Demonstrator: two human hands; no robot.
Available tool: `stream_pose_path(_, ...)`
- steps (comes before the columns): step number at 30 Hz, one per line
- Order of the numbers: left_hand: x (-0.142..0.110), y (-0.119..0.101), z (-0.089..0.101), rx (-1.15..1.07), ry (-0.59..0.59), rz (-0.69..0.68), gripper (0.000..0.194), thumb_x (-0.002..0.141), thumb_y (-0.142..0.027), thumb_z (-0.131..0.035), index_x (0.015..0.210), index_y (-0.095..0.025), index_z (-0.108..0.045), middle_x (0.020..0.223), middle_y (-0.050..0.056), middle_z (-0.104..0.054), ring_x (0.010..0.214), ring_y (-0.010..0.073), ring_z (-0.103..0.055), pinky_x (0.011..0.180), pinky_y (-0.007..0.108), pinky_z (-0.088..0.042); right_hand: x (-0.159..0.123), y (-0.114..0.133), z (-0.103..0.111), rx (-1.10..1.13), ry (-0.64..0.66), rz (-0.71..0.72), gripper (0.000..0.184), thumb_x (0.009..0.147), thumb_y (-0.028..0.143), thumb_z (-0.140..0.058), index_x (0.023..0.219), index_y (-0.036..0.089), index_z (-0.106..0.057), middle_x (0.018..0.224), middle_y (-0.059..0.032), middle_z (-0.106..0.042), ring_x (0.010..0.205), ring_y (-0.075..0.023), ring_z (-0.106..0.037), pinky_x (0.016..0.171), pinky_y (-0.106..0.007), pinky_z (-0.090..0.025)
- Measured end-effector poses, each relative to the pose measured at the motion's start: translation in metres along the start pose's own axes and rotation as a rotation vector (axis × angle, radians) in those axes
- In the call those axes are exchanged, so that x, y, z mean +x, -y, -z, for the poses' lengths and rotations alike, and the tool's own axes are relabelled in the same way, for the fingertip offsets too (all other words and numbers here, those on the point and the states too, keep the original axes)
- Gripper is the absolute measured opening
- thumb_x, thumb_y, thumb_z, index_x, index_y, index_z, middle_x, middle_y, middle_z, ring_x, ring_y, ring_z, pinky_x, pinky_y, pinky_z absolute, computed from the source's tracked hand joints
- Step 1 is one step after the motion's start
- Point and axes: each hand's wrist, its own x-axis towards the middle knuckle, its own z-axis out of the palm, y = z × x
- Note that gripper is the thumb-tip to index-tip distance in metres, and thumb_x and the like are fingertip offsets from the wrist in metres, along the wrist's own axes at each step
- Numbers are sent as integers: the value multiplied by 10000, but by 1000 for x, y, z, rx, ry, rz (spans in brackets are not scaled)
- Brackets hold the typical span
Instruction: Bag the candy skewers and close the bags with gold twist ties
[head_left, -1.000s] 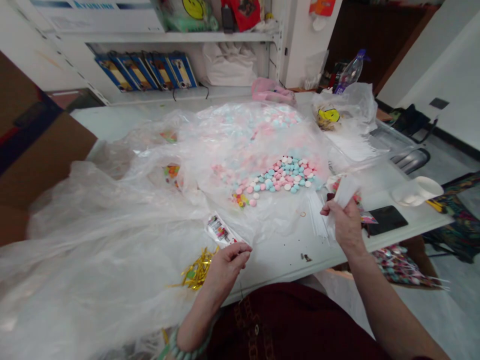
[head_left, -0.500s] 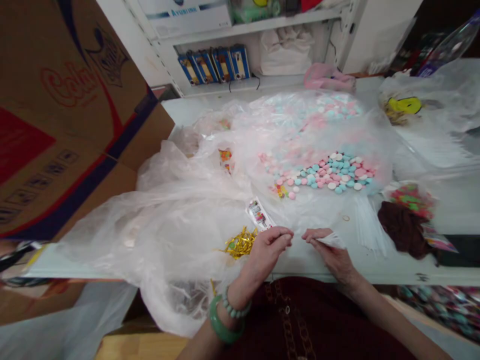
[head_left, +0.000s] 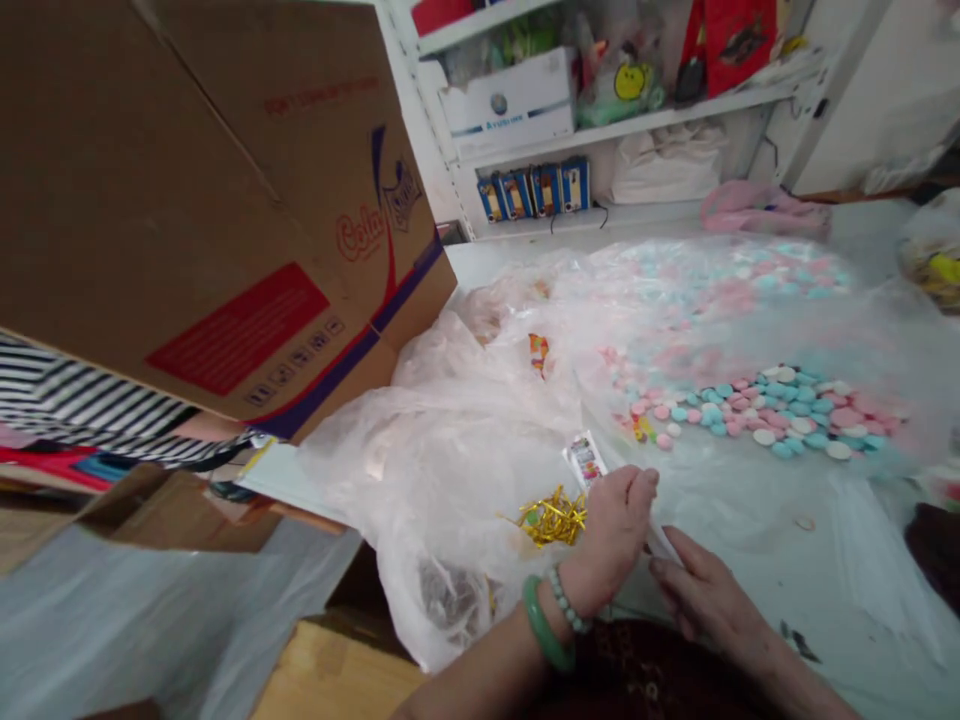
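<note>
My left hand (head_left: 616, 525), with green and pale bead bracelets on its wrist, is curled, its fingertips pinched on a small clear wrapper (head_left: 661, 543) at the table's near edge. My right hand (head_left: 705, 597) lies beside it, fingers stretched flat on the same wrapper. A bunch of gold twist ties (head_left: 553, 518) sits just left of my left hand. A small printed packet (head_left: 587, 459) lies just beyond it. Pink, blue and white round candies (head_left: 757, 410) are heaped on clear plastic sheeting (head_left: 465, 440) further back.
A large brown cardboard box (head_left: 202, 210) fills the upper left. White shelves (head_left: 600, 120) at the back hold blue packets, a white box and bags. A striped fabric (head_left: 82, 405) shows under the box. A dark cloth (head_left: 934, 550) lies at the right edge.
The view has swung left, bringing the cardboard box further into view. My right hand came down from the right side to meet the left hand, and now rests flat beside it.
</note>
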Motion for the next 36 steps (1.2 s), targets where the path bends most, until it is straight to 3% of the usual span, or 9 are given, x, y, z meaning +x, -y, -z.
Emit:
stream_pose_path(3,8,0,13,-313,71,114,351,822,-480,-566,926,-154,-644,665,-16,-512,599,112,-471,571,248,-387,5,7,-1,159,25,-42,304,825,517,-498,798,217,-462,550,64,-537,329,-82,-424,343,-202,-280)
stream_pose_path(6,8,3,17,-617,86,269,607,633,-328,-752,1186,-176,-555,733,-37,-555,574,86,-491,535,213,-372,11,11,1,245,34,-25,303,826,495,-530,772,206,-458,558,60,-543,316,-57,-391,338,-189,-257)
stream_pose_path(8,7,8,16,-686,78,323,574,576,-272,-764,1110,-156,-587,721,-30,-581,552,82,-504,528,209,-383,13,12,1,272,11,-45,296,823,482,-545,769,203,-463,563,53,-558,306,-57,-389,328,-190,-248)
stream_pose_path(11,7,19,15,-585,90,315,276,612,-342,-731,724,-115,-620,572,-7,-557,486,88,-500,491,214,-379,14,11,-1,312,-50,-61,285,805,469,-581,807,198,-494,585,35,-597,323,-76,-436,336,-201,-290)
stream_pose_path(13,9,26,15,-520,87,326,308,631,-399,-718,606,-125,-580,510,2,-540,452,101,-510,467,220,-386,14,11,-1,340,-88,-62,291,785,462,-614,816,190,-515,577,24,-609,351,-97,-479,367,-219,-351)
stream_pose_path(21,15,38,20,-526,139,298,314,690,-432,-670,764,-129,-641,520,-15,-569,401,100,-521,418,218,-436,26,10,3,332,-336,-166,329,644,372,-723,877,175,-600,684,-27,-697,604,-219,-663,577,-319,-516)
stream_pose_path(27,15,39,26,-518,67,329,257,719,-379,-639,634,-153,-551,526,-11,-574,384,92,-510,393,210,-415,28,0,5,0,-446,16,224,743,409,-628,792,194,-587,614,33,-583,591,-152,-547,579,-267,-447)
stream_pose_path(31,17,35,28,-505,117,308,258,724,-384,-644,647,-153,-557,541,-12,-584,385,90,-507,411,213,-409,27,-3,3,75,-280,6,286,779,465,-602,723,196,-524,506,66,-435,476,-104,-401,465,-232,-322)
stream_pose_path(36,21,29,27,-449,171,267,294,734,-385,-640,581,-156,-538,470,-27,-522,377,76,-455,406,202,-357,26,6,-2,444,52,-100,316,728,456,-673,799,183,-532,545,57,-493,448,-88,-421,431,-214,-341)
